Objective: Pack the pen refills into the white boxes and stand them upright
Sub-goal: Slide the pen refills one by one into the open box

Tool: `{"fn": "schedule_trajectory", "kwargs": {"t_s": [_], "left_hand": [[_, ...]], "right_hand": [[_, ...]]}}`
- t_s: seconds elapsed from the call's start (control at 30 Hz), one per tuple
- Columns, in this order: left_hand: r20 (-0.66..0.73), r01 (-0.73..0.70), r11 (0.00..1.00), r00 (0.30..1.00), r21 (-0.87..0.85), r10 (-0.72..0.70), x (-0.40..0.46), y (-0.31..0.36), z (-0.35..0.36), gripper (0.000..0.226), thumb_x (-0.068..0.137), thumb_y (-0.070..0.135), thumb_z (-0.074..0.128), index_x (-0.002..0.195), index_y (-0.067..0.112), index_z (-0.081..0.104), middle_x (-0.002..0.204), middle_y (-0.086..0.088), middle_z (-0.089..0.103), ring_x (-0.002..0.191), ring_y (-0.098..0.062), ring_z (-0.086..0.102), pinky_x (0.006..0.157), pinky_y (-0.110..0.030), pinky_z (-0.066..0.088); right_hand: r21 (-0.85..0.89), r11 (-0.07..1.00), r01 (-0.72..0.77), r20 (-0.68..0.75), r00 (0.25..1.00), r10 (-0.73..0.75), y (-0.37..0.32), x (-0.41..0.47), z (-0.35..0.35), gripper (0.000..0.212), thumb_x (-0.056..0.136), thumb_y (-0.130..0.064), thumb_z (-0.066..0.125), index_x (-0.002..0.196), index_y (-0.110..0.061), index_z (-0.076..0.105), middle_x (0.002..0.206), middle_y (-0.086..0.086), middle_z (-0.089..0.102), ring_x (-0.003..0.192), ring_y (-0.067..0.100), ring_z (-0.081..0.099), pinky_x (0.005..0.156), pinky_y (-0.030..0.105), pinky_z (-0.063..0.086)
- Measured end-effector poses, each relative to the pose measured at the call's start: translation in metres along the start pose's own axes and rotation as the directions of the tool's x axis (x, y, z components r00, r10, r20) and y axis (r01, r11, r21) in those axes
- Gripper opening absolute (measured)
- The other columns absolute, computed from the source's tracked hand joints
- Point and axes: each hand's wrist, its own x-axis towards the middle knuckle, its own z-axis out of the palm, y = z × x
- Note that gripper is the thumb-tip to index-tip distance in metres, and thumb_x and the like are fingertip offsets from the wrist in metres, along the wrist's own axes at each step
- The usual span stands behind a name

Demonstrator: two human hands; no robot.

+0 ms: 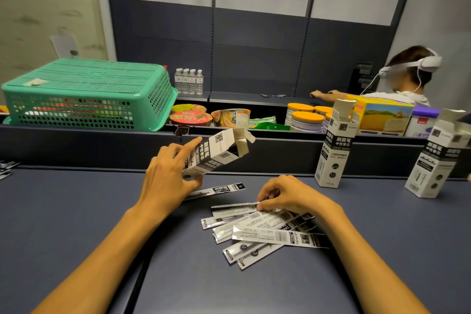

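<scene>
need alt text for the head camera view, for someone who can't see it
Seen from above, a person's left hand holds an open white box tilted over a dark table, while the right hand pinches one packet from a loose pile of pen refills. Two more open boxes stand upright at right; a green basket sits behind.

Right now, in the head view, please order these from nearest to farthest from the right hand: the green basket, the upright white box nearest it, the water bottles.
1. Upright white box, just right of and behind the right hand.
2. Water bottles, back on the shelf, centre-left.
3. Green basket, far left, upside down.
</scene>
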Motion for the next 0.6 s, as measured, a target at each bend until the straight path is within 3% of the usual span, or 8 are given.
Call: {"fn": "schedule_trajectory", "kwargs": {"t_s": [0.17, 0.47, 0.6], "left_hand": [[-0.002, -0.001, 1.000, 1.000, -0.004, 0.001, -0.0001, 0.0006, -0.0005, 0.083, 0.067, 0.026, 0.080, 0.141, 0.028, 0.043, 0.105, -0.003, 0.056, 0.092, -0.022, 0.049, 0.071, -0.035, 0.044], [0.002, -0.003, 1.000, 1.000, -0.007, 0.003, 0.0004, 0.0015, -0.0001, 0.083, 0.068, 0.027, 0.080, 0.142, 0.028, 0.042, 0.105, -0.003, 0.056, 0.092, -0.021, 0.049, 0.071, -0.034, 0.044], [0.003, -0.001, 1.000, 1.000, -0.013, 0.001, -0.0005, 0.0008, -0.0004, 0.085, 0.068, 0.026, 0.081, 0.142, 0.028, 0.041, 0.106, -0.004, 0.056, 0.092, -0.021, 0.048, 0.072, -0.035, 0.045]], "right_hand": [[0.004, 1.000, 0.009, -0.015, 1.000, -0.009, -0.0032, -0.0005, 0.0013, 0.029, 0.087, -0.051, 0.063, 0.102, -0.028, 0.074, 0.098, -0.012, 0.067, 0.085, 0.007, 0.063, 0.069, 0.018, 0.052], [-0.003, 1.000, -0.006, 0.053, 0.999, 0.006, -0.0022, -0.0002, 0.0012, 0.022, 0.081, -0.043, 0.073, 0.096, -0.028, 0.070, 0.086, -0.003, 0.063, 0.070, 0.006, 0.050, 0.062, 0.020, 0.042], [0.052, 0.998, -0.031, 0.090, 0.996, 0.026, -0.0058, 0.0005, 0.0019, 0.021, 0.081, -0.037, 0.075, 0.096, -0.025, 0.066, 0.078, -0.010, 0.061, 0.068, 0.006, 0.053, 0.064, 0.022, 0.045]]}}
